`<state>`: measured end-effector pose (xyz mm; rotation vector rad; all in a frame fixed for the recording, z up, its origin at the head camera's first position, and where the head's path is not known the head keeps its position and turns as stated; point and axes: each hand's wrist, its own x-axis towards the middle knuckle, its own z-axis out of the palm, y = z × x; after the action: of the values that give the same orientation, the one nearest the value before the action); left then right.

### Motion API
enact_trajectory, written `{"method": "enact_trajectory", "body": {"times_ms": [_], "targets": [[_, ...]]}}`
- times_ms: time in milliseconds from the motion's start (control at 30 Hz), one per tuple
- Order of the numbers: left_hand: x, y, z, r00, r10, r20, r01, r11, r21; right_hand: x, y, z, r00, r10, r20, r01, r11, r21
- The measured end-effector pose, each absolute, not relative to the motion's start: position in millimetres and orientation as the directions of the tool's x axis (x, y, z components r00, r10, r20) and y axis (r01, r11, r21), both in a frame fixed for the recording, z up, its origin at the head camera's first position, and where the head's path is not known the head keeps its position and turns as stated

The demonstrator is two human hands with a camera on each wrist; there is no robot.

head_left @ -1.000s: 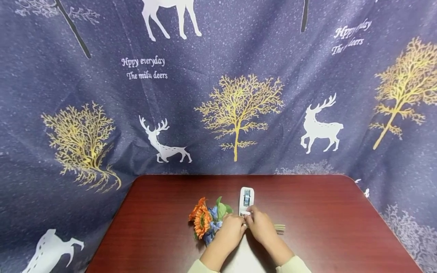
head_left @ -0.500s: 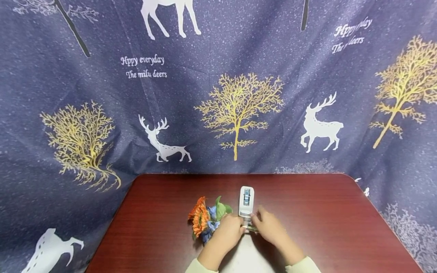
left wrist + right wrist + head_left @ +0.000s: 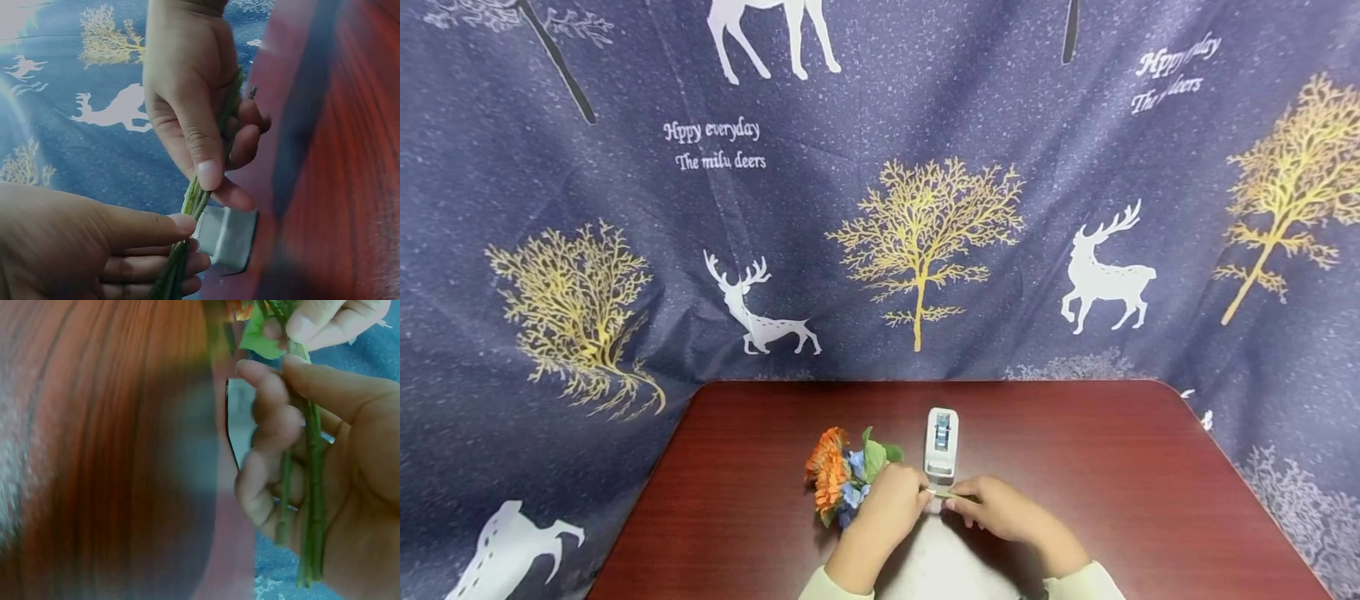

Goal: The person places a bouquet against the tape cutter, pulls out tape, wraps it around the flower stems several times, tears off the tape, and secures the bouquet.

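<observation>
A bunch of flowers (image 3: 831,479) with orange heads, blue blossoms and green leaves lies sideways between my hands, its heads to the left. My left hand (image 3: 891,497) pinches its green stems (image 3: 199,199) just below the leaves. Thumb and fingers of my right hand (image 3: 1000,510) pinch the same stems beside the left fingertips. In the right wrist view, the cut stem ends (image 3: 312,550) run down across the right palm. Just beyond the fingers stands a white tape dispenser (image 3: 942,458) with a bluish roll. Whether tape is wrapped round the stems is too small to tell.
The dark red wooden table (image 3: 1112,467) reaches back to a blue cloth (image 3: 865,108) printed with deer and trees. A white surface (image 3: 943,562) lies below the hands at the table's front.
My right hand has moved right and down from the dispenser and turned, now gripping the stems from the side. The flower heads have shifted slightly left with the left hand.
</observation>
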<state>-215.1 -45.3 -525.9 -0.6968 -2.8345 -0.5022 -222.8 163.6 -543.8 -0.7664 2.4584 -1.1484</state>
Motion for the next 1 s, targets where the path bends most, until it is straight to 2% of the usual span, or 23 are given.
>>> {"method": "enact_trajectory", "body": {"times_ms": [167, 333, 500, 600, 700, 833, 900, 1000], "targets": [[-212.8, -47.8, -516.5, -0.894, 0.359, 0.267, 0.437, 0.829, 0.348, -223.6, 160.1, -543.5, -0.809, -0.587, 0.022, -0.389, 0.508, -0.768], [-213.0, -48.3, -509.0, -0.881, 0.334, 0.336, 0.456, 0.790, 0.411, -221.1, 156.4, -537.2, -0.826, -0.557, 0.088, -0.423, 0.508, -0.751], [-208.9, -46.7, -495.9, -0.836, 0.280, 0.472, 0.527, 0.648, 0.549, -218.2, 152.0, -529.2, -0.857, -0.483, 0.180, -0.450, 0.531, -0.718], [-206.7, -45.9, -491.2, -0.829, 0.251, 0.500, 0.549, 0.540, 0.638, -218.3, 148.9, -524.4, -0.883, -0.403, 0.240, -0.443, 0.550, -0.708], [-207.7, -45.7, -491.5, -0.873, 0.227, 0.432, 0.486, 0.491, 0.723, -217.7, 146.0, -519.5, -0.913, -0.307, 0.268, -0.400, 0.551, -0.732], [-214.6, -45.8, -494.3, -0.950, 0.161, 0.268, 0.312, 0.421, 0.852, -215.9, 141.3, -512.0, -0.951, -0.213, 0.223, -0.303, 0.504, -0.809], [-219.0, -45.5, -495.8, -0.971, 0.128, 0.200, 0.233, 0.349, 0.908, -214.9, 138.0, -509.1, -0.962, -0.197, 0.188, -0.262, 0.476, -0.840], [-224.6, -44.5, -497.1, -0.986, 0.115, 0.124, 0.141, 0.157, 0.977, -213.3, 132.7, -507.0, -0.966, -0.192, 0.175, -0.245, 0.446, -0.861]]}}
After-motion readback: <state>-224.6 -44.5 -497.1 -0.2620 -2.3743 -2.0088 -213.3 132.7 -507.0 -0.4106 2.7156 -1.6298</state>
